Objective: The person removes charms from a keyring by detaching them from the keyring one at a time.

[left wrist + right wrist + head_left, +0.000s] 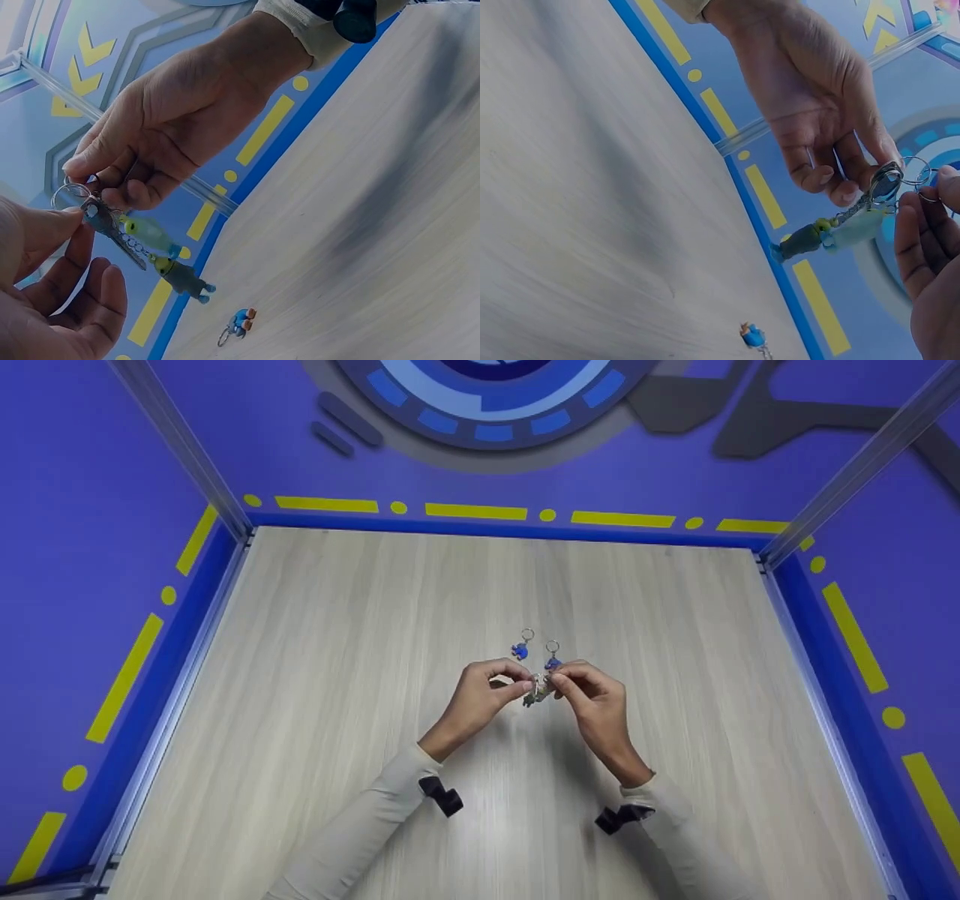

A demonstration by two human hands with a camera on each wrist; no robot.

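Observation:
Near the table's middle, my left hand [480,690] and right hand [600,701] meet over a small bunch of keyrings. In the left wrist view, my left finger and thumb pinch a key [112,231] near its head. My right fingertips pinch a metal split ring [922,196], seen in the right wrist view. From the bunch dangle a dark grey-green figure charm [180,276] with blue feet and a pale green figure charm [154,236]. How the rings link is too small to tell. Just beyond the hands lie two blue charm keychains [520,651], one [553,664] partly behind my right fingers.
The wood-grain table [360,607] is bounded by a blue back wall [300,472] and side walls with yellow markings. Metal posts [862,465] stand at the far corners. A black wrist camera [442,796] sits on each sleeve.

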